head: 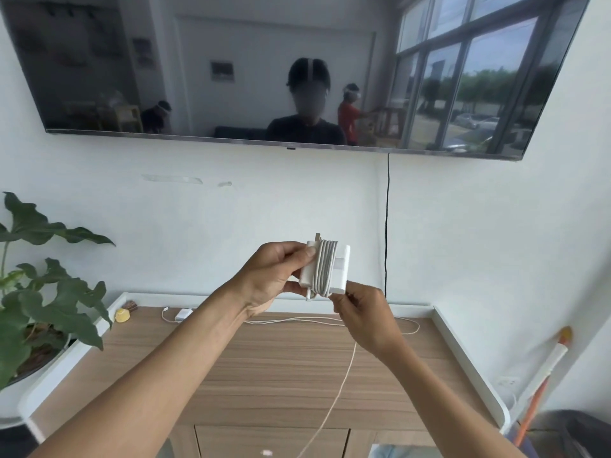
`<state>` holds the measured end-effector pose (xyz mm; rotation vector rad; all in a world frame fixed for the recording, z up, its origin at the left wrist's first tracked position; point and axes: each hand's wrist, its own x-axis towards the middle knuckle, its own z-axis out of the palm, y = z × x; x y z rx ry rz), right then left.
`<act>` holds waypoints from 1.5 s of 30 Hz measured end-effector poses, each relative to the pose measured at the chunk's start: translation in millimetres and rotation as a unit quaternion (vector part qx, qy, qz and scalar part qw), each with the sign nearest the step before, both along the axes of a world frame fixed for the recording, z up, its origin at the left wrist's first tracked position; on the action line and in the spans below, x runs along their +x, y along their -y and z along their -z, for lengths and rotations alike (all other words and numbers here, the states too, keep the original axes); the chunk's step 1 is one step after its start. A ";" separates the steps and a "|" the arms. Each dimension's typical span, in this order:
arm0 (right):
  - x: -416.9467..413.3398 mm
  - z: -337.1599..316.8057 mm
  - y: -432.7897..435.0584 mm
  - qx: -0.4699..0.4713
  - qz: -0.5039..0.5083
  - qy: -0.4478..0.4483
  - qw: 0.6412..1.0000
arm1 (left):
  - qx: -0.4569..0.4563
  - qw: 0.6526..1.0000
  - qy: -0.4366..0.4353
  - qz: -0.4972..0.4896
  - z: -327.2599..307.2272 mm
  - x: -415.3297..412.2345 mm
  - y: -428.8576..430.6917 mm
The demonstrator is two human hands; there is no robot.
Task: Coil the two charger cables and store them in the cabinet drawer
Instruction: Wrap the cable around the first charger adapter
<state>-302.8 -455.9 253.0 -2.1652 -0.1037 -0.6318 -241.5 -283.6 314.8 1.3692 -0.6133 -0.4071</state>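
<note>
Head view, on my remote feed: the left hand [274, 276] grips the white power adapter [340, 259] above the wooden cabinet top [264, 365], steadying it while the cable [324, 269] sits in neat turns around its body. The right hand [363, 315] pinches the loose tail [342, 381] just below, which I judge feeds slack. 1 second charger [183, 314] lies uncoiled behind; the drawer front [271, 441] looks closed.

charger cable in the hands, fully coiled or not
Partly coiled: the charger cable wraps the adapter several times, but a loose length hangs below the right hand.
</note>
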 end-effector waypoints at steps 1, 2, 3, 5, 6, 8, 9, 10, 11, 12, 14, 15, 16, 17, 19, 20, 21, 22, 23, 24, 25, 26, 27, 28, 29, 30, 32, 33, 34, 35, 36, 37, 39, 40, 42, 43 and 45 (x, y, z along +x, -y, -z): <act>0.0 -5.7 4.4 -0.016 -0.004 -0.016 1.000 | 0.007 1.000 0.005 0.005 0.8 -0.1 -2.1; -0.8 -12.9 8.6 -0.025 -0.008 -0.036 0.999 | 0.019 1.000 0.015 0.004 1.7 0.0 -4.3; -2.6 -21.5 12.0 -0.026 -0.014 -0.059 0.998 | 0.039 0.999 0.030 -0.002 3.4 0.8 -6.4; -5.4 -37.9 17.0 -0.026 -0.032 -0.104 0.994 | 0.081 0.995 0.061 -0.011 7.1 2.6 -9.1; -6.1 -44.6 18.4 -0.028 -0.042 -0.125 0.991 | 0.093 0.993 0.068 -0.007 9.0 2.6 -9.9; -4.2 -53.7 20.6 -0.037 -0.054 -0.169 0.983 | 0.103 0.992 0.070 0.002 11.3 2.8 -10.9; -2.6 -56.2 21.9 -0.036 -0.059 -0.194 0.979 | 0.108 0.992 0.069 0.006 11.7 3.3 -11.5; -1.1 -57.7 23.6 -0.025 -0.066 -0.218 0.973 | 0.117 0.991 0.071 0.011 12.0 3.8 -12.0; 0.3 -58.7 25.6 -0.005 -0.076 -0.240 0.968 | 0.128 0.989 0.073 0.019 12.5 4.0 -12.5; 1.5 -59.7 28.0 0.015 -0.084 -0.261 0.962 | 0.138 0.987 0.075 0.027 13.5 3.8 -12.9; 2.1 -62.1 30.7 0.021 -0.082 -0.292 0.953 | 0.155 0.984 0.074 0.038 17.3 2.5 -12.3; 1.7 -63.0 29.9 0.005 -0.070 -0.300 0.951 | 0.163 0.983 0.078 0.034 20.0 1.6 -11.4; 1.1 -63.1 27.6 -0.021 -0.057 -0.298 0.953 | 0.176 0.980 0.090 0.021 23.0 1.1 -10.0; 0.6 -62.4 24.6 -0.053 -0.041 -0.286 0.956 | 0.193 0.975 0.108 0.000 26.1 1.7 -7.8; -0.7 -59.5 16.0 -0.127 0.008 -0.229 0.965 | 0.204 0.970 0.126 -0.045 31.4 2.9 -1.9; -1.7 -57.3 11.6 -0.154 0.031 -0.187 0.970 | 0.193 0.972 0.114 -0.067 33.6 3.4 1.1; -3.1 -54.9 7.5 -0.169 0.046 -0.144 0.974 | 0.177 0.976 0.096 -0.087 35.3 4.4 4.4; -5.0 -51.7 4.1 -0.176 0.053 -0.103 0.978 | 0.162 0.978 0.080 -0.104 36.3 5.5 7.2; -6.7 -48.4 0.8 -0.183 0.059 -0.067 0.979 | 0.151 0.979 0.071 -0.118 36.5 5.9 9.8; -7.7 -44.3 -1.6 -0.193 0.070 -0.035 0.978 | 0.142 0.979 0.064 -0.128 36.4 6.0 11.5; -9.4 -40.5 -4.0 -0.200 0.081 -0.006 0.976 | 0.135 0.979 0.062 -0.138 36.5 6.1 13.2; -10.8 -36.1 -5.5 -0.197 0.089 0.021 0.976 | 0.131 0.978 0.061 -0.148 36.3 6.2 15.2; -12.7 -30.8 -7.3 -0.186 0.091 0.049 0.977 | 0.128 0.977 0.061 -0.160 35.4 6.3 17.0; -15.3 -24.7 -9.6 -0.174 0.088 0.073 0.978 | 0.122 0.976 0.055 -0.173 34.1 6.6 18.3; -18.0 -18.1 -12.5 -0.164 0.084 0.092 0.979 | 0.110 0.976 0.041 -0.185 32.5 7.4 18.9; -21.4 -11.0 -16.0 -0.157 0.080 0.105 0.979 | 0.091 0.977 0.020 -0.191 30.7 8.4 18.7; -26.0 2.0 -21.0 -0.141 0.081 0.122 0.979 | 0.059 0.981 -0.015 -0.187 27.8 10.0 18.1; -26.1 7.6 -22.0 -0.128 0.083 0.133 0.979 | 0.050 0.981 -0.025 -0.183 27.1 9.8 17.6; -25.8 11.9 -22.3 -0.114 0.083 0.145 0.979 | 0.044 0.982 -0.033 -0.181 27.1 9.2 17.0; -25.6 15.1 -22.7 -0.101 0.082 0.156 0.979 | 0.038 0.982 -0.043 -0.178 27.7 8.4 16.7; -25.7 17.7 -23.1 -0.091 0.082 0.166 0.979 | 0.032 0.982 -0.053 -0.176 28.2 7.8 16.2; -25.8 20.4 -23.4 -0.082 0.084 0.175 0.977 | 0.025 0.982 -0.066 -0.173 28.2 7.7 16.0; -26.0 25.4 -25.0 -0.057 0.088 0.185 0.977 | 0.008 0.982 -0.089 -0.165 27.3 8.7 14.3; -26.1 26.8 -25.8 -0.043 0.089 0.187 0.977 | 0.003 0.982 -0.095 -0.161 26.8 9.1 13.4; -25.2 28.6 -25.7 -0.015 0.085 0.182 0.979 | -0.003 0.984 -0.102 -0.144 26.6 8.6 12.0; -24.5 28.3 -25.4 0.005 0.078 0.173 0.982 | -0.008 0.985 -0.106 -0.135 26.8 7.8 11.5; -22.6 26.7 -23.7 0.063 0.053 0.131 0.988 | -0.017 0.987 -0.111 -0.118 27.7 7.6 9.4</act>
